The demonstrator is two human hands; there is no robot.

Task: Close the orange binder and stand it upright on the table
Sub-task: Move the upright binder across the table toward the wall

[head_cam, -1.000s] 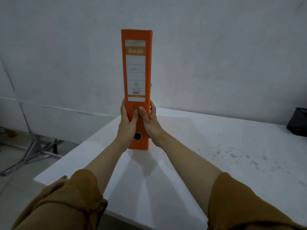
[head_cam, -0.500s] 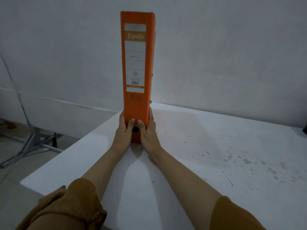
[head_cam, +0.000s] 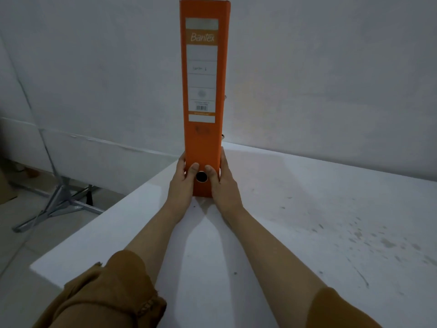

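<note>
orange binder: closed, upright on the white table, spine toward us. our left hand and right hand clasp its lower end from either side, thumbs flanking the spine hole, forearms outstretched.

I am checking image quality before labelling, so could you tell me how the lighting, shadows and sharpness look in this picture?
Head view: dim, bluish, even light; soft shadows of the forearms on the table before the orange binder; left hand and right hand sharp; spine handwriting illegible; wide-angle bending at left wall edges.
</note>
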